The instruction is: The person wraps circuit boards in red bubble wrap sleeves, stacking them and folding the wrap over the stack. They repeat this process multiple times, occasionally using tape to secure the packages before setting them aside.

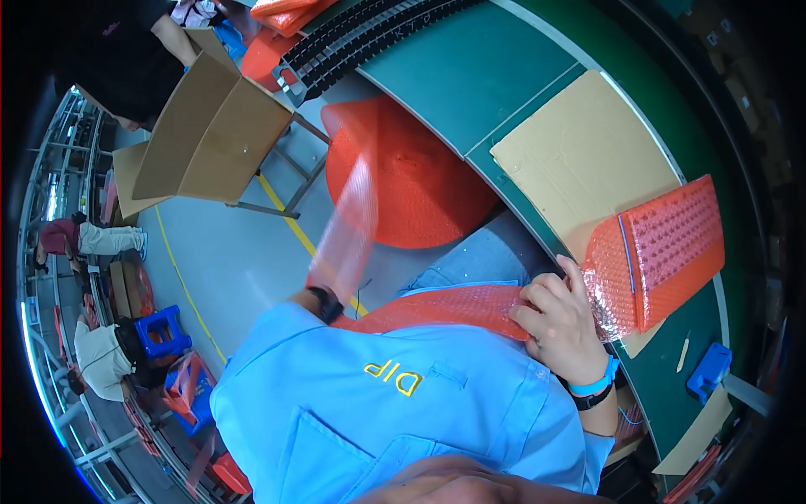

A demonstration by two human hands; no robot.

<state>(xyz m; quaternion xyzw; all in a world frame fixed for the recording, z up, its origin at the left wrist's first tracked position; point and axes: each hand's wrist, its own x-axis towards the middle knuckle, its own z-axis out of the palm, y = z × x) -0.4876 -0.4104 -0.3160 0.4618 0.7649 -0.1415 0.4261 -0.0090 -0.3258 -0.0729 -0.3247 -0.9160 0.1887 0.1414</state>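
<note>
My right hand (558, 323) rests with curled fingers on red bubble wrap at the edge of the green table (470, 76). It presses the end of a bubble-wrapped flat package (663, 244) that lies on a cardboard sheet (579, 160). A strip of the same wrap (445, 307) runs across my lap to that hand. My left hand (332, 281) is raised to the left, mostly hidden behind a blurred sheet of bubble wrap (348, 227) that it holds up; only the wrist with a black band shows. A big red bubble wrap roll (420, 181) stands on the floor behind it.
An open cardboard box (210, 134) sits on a metal stand at the upper left. A black ribbed tray (369, 34) lies at the table's far end. A blue tool (709, 370) rests near the table's right end. Other people and blue stools (159, 328) are at the left.
</note>
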